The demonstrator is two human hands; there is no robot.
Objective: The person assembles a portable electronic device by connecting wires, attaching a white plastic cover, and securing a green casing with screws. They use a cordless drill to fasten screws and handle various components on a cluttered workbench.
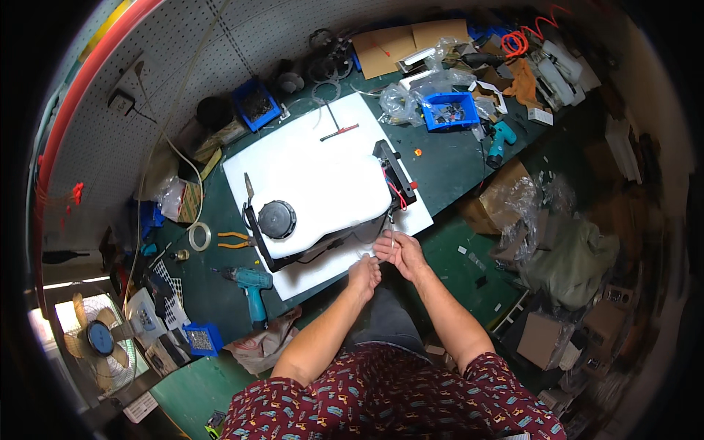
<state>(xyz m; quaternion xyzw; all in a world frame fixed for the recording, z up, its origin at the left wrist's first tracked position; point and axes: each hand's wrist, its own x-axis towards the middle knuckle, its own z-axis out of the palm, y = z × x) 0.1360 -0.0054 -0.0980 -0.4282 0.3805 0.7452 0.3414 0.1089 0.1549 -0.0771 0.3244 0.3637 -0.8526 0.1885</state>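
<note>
A white plastic tank (330,194) with a black screw cap (277,219) lies on a white foam board (359,117). It has a black frame along its near side and a black bracket (396,176) with red and blue wires at its right end. Just off the tank's near right corner, my right hand (403,254) has its fingers curled by a thin, light strand (392,238) hanging from that corner. Close beside it, my left hand (364,276) is closed, its fingertips pinched toward the right hand. What the left fingers hold is too small to make out.
A teal cordless drill (253,290), orange-handled pliers (236,240) and a tape roll (199,236) lie left of the board. A red-handled T-shaped tool (339,133) rests on its far part. Far right are a blue parts bin (449,111) and another teal power tool (500,142).
</note>
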